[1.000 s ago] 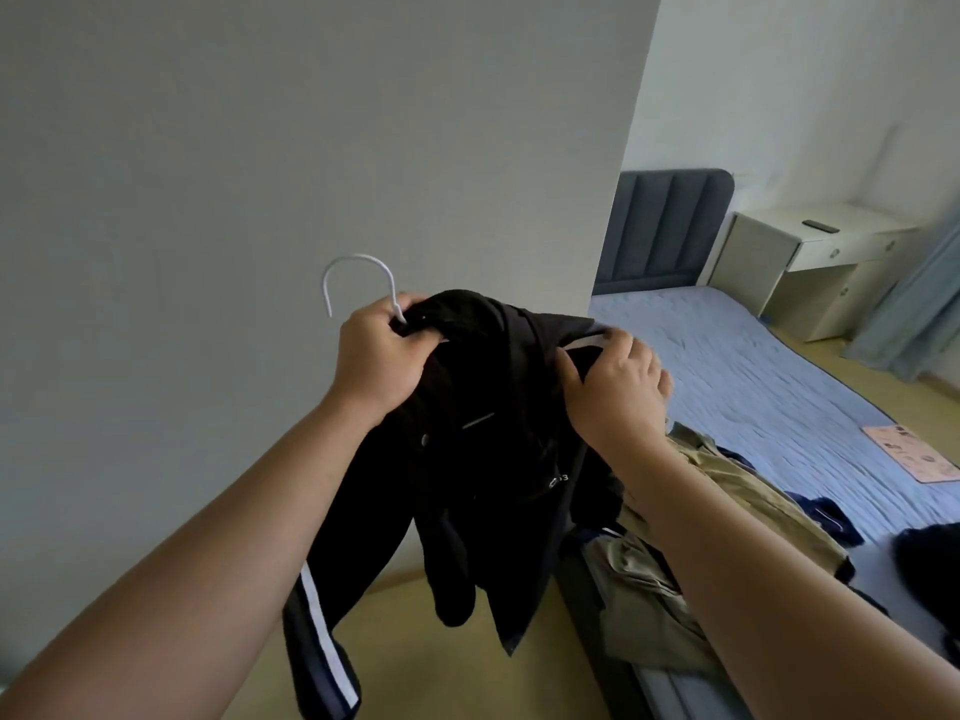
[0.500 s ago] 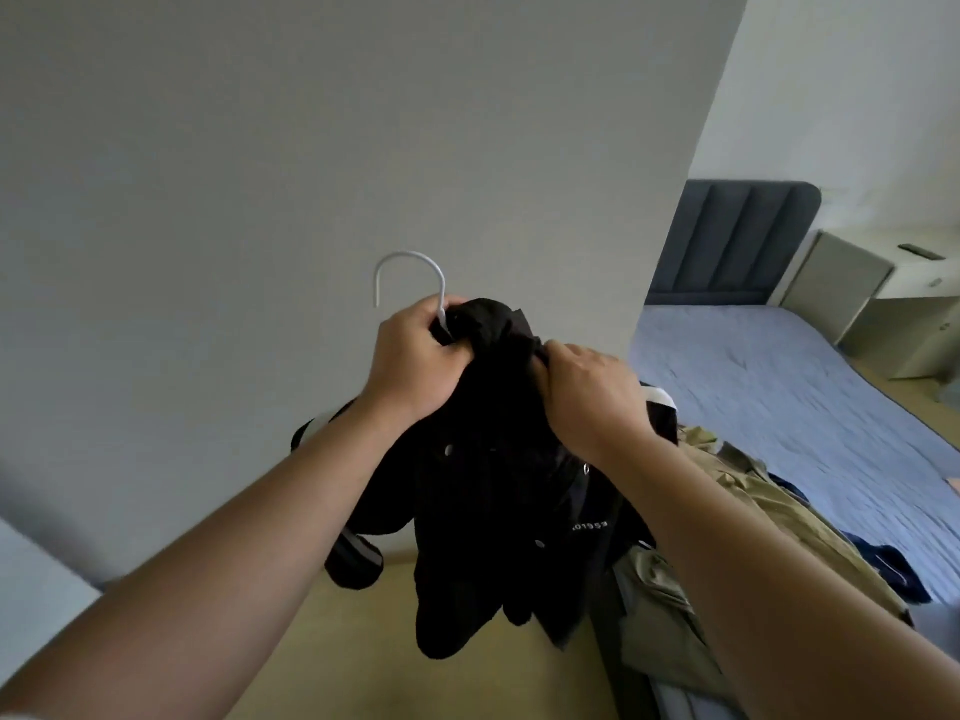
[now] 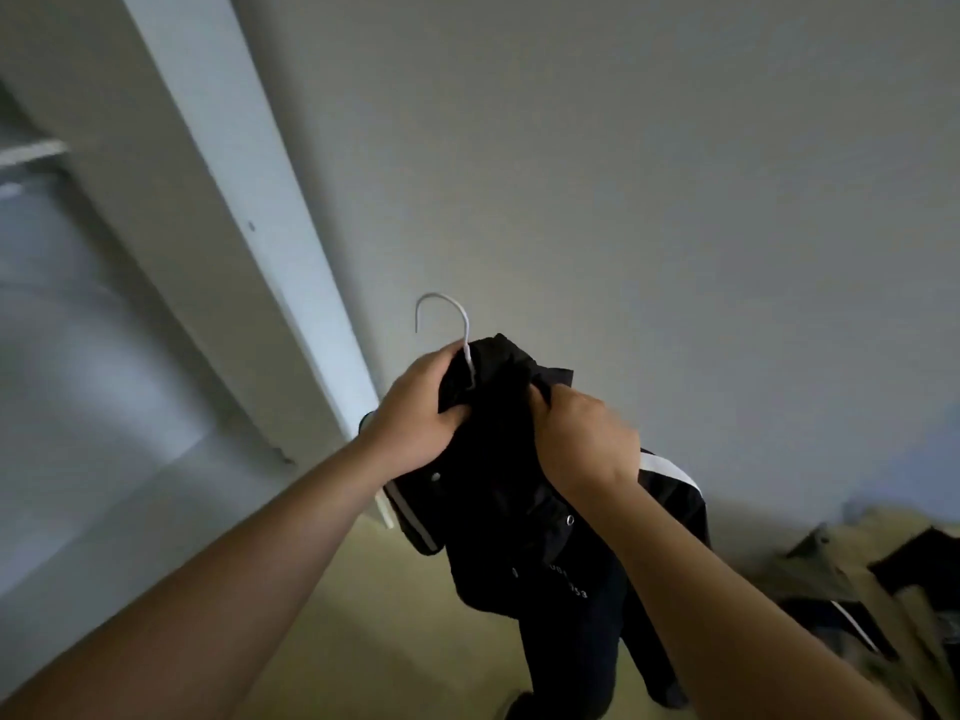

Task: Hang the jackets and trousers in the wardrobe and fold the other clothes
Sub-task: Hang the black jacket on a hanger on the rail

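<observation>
Left of the grips stands the open wardrobe point(image 3: 223, 189), its pale edge slanting down toward the left grip point(image 3: 415, 413), which is curled round the neck of a white hanger point(image 3: 467, 335) and the collar of the black jacket point(image 3: 498, 485); the hook rises above it, opening leftward. The right grip point(image 3: 582, 433), just beside, clenches the same collar, and the jacket hangs lengthwise below both toward the yellowish floor point(image 3: 389, 615). A grey wall point(image 3: 675, 200) stands behind; blurred khaki clothes point(image 3: 821, 574) lie low right of the right grip.

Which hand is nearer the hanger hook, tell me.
Left. The left hand grips the jacket at the stem of the hook; the right hand grips the jacket further right, clear of the hook.
</observation>
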Tool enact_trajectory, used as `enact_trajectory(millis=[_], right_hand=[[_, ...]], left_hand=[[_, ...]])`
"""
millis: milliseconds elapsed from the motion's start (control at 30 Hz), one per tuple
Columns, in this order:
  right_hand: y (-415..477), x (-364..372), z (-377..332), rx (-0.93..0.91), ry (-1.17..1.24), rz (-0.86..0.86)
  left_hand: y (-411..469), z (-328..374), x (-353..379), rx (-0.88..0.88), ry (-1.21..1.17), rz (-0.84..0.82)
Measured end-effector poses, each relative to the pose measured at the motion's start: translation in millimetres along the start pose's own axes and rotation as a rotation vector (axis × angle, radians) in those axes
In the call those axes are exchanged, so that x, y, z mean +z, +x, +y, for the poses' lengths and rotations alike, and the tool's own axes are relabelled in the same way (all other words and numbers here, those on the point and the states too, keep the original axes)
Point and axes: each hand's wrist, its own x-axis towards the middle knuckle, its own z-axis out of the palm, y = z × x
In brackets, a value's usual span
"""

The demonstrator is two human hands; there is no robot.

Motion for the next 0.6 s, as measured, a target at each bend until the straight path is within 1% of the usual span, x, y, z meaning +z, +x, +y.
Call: enact_trajectory(millis=[100, 233, 300, 367, 500, 600], right_hand=[[-23, 37, -57, -0.096, 0.069, -0.138], [-53, 74, -133, -0.266, 0.084, -0.419], [-63, 86, -172, -0.271, 0.153, -0.505], [-72, 93, -210, -0.254, 0.267, -0.554], [-75, 107, -280, -0.353, 0.352, -0.646], [-72, 123, -334, -0.386, 0.411, -0.734]], left_hand=[[-52, -45, -29, -0.208, 0.140, 0.116], [-123, -92, -78, -0.432, 0.223, 0.278], [-153, -111, -104, -0.491, 0.255, 0.369], [-177, -126, -129, -0.520, 0.293, 0.440], [-201, -160, -180, -0.564, 0.373, 0.568], [-206, -199, -225, -0.652, 0.317, 0.635]])
